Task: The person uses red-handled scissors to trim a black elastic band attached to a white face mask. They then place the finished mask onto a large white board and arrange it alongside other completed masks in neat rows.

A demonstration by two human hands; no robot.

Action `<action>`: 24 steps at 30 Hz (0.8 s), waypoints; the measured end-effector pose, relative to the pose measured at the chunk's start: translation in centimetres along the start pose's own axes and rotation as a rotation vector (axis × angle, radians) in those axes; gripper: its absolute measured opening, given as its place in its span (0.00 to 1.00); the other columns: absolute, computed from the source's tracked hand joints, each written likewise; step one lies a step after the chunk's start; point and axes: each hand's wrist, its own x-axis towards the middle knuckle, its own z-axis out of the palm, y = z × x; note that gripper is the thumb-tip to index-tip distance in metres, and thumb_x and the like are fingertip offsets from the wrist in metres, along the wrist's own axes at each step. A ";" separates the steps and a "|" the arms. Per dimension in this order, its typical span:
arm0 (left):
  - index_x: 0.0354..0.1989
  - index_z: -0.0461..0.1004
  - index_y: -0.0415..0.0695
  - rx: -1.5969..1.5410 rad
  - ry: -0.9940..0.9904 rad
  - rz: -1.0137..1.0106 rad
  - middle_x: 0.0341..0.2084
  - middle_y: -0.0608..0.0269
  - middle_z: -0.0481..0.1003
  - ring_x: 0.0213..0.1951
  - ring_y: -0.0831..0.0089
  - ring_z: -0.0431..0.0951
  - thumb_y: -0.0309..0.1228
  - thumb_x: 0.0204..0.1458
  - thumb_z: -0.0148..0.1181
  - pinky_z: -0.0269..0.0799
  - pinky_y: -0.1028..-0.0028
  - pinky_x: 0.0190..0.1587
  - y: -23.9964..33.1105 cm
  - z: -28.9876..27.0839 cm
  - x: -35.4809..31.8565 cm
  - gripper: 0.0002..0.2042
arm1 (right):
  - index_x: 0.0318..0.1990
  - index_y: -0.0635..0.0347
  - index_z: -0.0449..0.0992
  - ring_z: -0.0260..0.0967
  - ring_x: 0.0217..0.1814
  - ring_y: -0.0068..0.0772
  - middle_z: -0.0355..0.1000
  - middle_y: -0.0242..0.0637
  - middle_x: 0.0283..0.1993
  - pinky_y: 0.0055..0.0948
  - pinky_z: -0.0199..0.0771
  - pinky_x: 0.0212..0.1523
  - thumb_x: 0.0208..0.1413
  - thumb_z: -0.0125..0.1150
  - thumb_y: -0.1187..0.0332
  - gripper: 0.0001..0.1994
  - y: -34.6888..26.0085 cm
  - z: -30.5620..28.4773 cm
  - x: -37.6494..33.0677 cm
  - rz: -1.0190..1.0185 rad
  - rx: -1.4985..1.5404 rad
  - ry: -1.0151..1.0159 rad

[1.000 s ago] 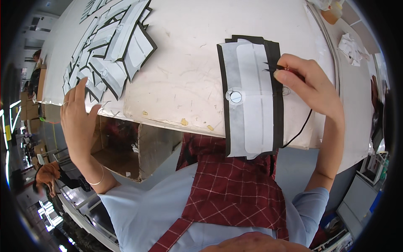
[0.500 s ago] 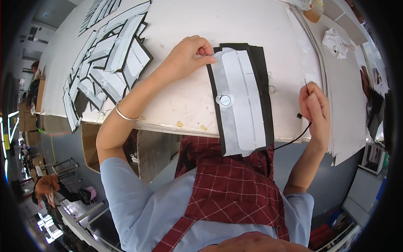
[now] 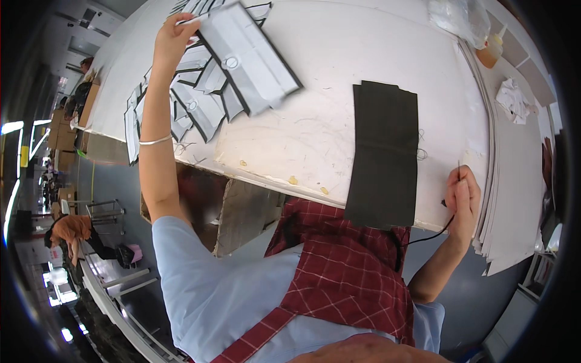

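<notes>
At the far left, my left hand (image 3: 172, 47) is closed on the upper corner of a grey-white panel with black edges (image 3: 257, 57). A small round disc (image 3: 230, 62) shows on that panel, which is tilted over a pile of similar panels (image 3: 209, 78). Black rectangular fabric-like pieces (image 3: 386, 154) lie stacked near the table's front edge, right of centre. To their right, my right hand (image 3: 463, 202) is closed around a thin pointed tool (image 3: 459, 170), its tip upward. A black cord (image 3: 431, 237) runs from this hand toward my apron; most of the tool is hidden by my fingers.
The white table (image 3: 327, 48) has loose thread (image 3: 422, 151) beside the black stack. Layered boards (image 3: 514, 187) lie along its right side, with a crumpled white cloth (image 3: 513, 100) on top. A bottle of amber liquid (image 3: 489, 53) and clear plastic bag (image 3: 457, 21) stand behind.
My left hand has lifted the grey-white panel off the black stack and carried it far left over the pile. The plain black top is now uncovered. My right hand still holds the tool.
</notes>
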 end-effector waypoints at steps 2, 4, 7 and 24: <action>0.55 0.73 0.43 0.184 0.104 0.154 0.40 0.61 0.81 0.40 0.75 0.78 0.35 0.56 0.67 0.74 0.76 0.44 -0.9 1.7 -0.1 0.20 | 0.33 0.60 0.69 0.45 0.23 0.10 0.54 0.19 0.23 0.17 0.43 0.24 0.65 0.52 0.54 0.17 -0.3 0.2 0.1 -0.012 -0.040 0.005; 0.56 0.73 0.44 0.255 0.091 0.246 0.46 0.60 0.80 0.45 0.72 0.79 0.34 0.56 0.67 0.75 0.75 0.46 1.1 5.0 -1.2 0.21 | 0.34 0.61 0.70 0.48 0.25 0.11 0.56 0.20 0.24 0.17 0.46 0.26 0.65 0.52 0.56 0.16 -0.8 0.2 0.1 0.023 -0.038 -0.008; 0.56 0.74 0.44 -0.001 -0.352 0.324 0.47 0.61 0.80 0.49 0.75 0.77 0.29 0.59 0.63 0.73 0.73 0.48 7.7 10.8 -5.1 0.17 | 0.35 0.61 0.71 0.51 0.28 0.12 0.59 0.21 0.26 0.18 0.50 0.28 0.65 0.53 0.60 0.13 -1.0 0.1 0.2 0.046 -0.047 -0.032; 0.31 0.76 0.42 -0.129 -0.962 0.583 0.24 0.64 0.71 0.31 0.68 0.72 0.27 0.51 0.68 0.68 0.69 0.34 18.5 22.0 -17.2 0.06 | 0.36 0.62 0.73 0.52 0.26 0.15 0.59 0.24 0.23 0.23 0.53 0.26 0.65 0.58 0.65 0.09 -0.4 -0.1 -0.1 -0.016 -0.033 -0.056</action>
